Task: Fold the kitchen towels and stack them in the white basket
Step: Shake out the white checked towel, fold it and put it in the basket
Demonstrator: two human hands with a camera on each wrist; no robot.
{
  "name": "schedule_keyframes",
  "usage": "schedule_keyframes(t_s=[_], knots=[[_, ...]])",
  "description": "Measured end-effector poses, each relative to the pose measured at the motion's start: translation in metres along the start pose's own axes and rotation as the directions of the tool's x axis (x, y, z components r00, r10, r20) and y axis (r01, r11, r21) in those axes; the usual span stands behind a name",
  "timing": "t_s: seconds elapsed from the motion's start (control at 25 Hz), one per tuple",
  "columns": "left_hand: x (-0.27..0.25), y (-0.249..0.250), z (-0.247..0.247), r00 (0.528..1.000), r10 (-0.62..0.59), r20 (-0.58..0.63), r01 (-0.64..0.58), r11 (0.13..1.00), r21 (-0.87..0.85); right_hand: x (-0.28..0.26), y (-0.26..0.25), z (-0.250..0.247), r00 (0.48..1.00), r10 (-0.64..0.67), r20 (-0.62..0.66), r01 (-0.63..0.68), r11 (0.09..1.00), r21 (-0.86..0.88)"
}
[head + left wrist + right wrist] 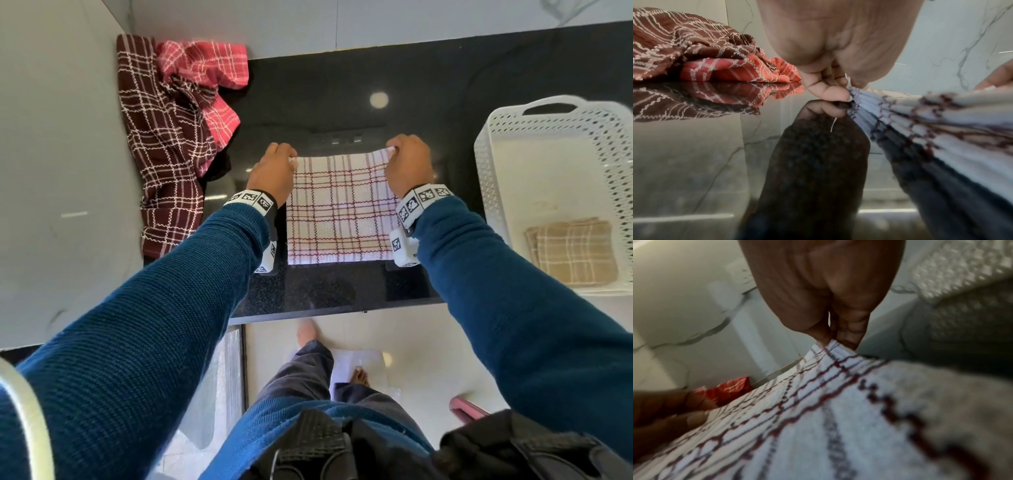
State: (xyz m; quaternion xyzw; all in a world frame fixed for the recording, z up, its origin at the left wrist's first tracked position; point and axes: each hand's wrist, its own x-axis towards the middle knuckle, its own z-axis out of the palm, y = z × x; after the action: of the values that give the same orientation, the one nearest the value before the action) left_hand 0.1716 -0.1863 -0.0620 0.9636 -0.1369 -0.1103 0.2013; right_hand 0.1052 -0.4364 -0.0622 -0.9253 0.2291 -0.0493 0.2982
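We see a white towel [337, 209] with red and dark checks, spread taut over the black counter [428, 85]; left hand [274, 171] and right hand [407, 164] each pinch a far corner

White towel [337, 209] crossed with dark red and grey check lines; dark brown towel [161, 154] with white wavy checks; pinkish-red towel [205, 68] with white checks, looking orange-red from the left wrist; beige folded towel [575, 251] with pale checks; white basket [493, 164] with a pierced lattice wall; glossy black speckled counter [308, 102]; deep blue knit sleeves [154, 325]; white wall with grey veins
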Motion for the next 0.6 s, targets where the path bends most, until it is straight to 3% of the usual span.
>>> schedule_keyframes(t_s=[0.08, 0.2, 0.4, 0.44, 0.52, 0.6], knots=[[0.001, 0.001, 0.001, 1.0, -0.012, 0.001, 0.012, 1.0, -0.001, 0.004, 0.004, -0.001, 0.995, 0.098, 0.004, -0.098, 0.994, 0.051], [0.006, 0.001, 0.002, 0.997, -0.071, -0.004, 0.071, 0.997, -0.026, 0.011, 0.005, 0.0, 0.99, 0.143, 0.021, -0.143, 0.989, 0.043], [0.003, 0.01, -0.003, 0.99, -0.14, -0.027, 0.139, 0.989, -0.047, 0.01, -0.004, -0.002, 0.993, 0.105, 0.047, -0.1, 0.991, -0.094], [-0.001, 0.016, -0.004, 0.991, -0.112, -0.071, 0.113, 0.994, 0.005, 0.006, -0.009, -0.004, 0.998, 0.06, 0.026, -0.055, 0.985, -0.162], [-0.014, 0.033, -0.001, 0.988, 0.073, -0.137, -0.048, 0.984, 0.174, -0.01, -0.024, -0.001, 0.996, -0.091, 0.006, 0.09, 0.967, -0.237], [-0.028, 0.043, 0.015, 0.954, 0.299, -0.012, -0.285, 0.92, 0.269, -0.034, -0.037, 0.016, 0.957, -0.231, 0.174, 0.27, 0.929, -0.254]])
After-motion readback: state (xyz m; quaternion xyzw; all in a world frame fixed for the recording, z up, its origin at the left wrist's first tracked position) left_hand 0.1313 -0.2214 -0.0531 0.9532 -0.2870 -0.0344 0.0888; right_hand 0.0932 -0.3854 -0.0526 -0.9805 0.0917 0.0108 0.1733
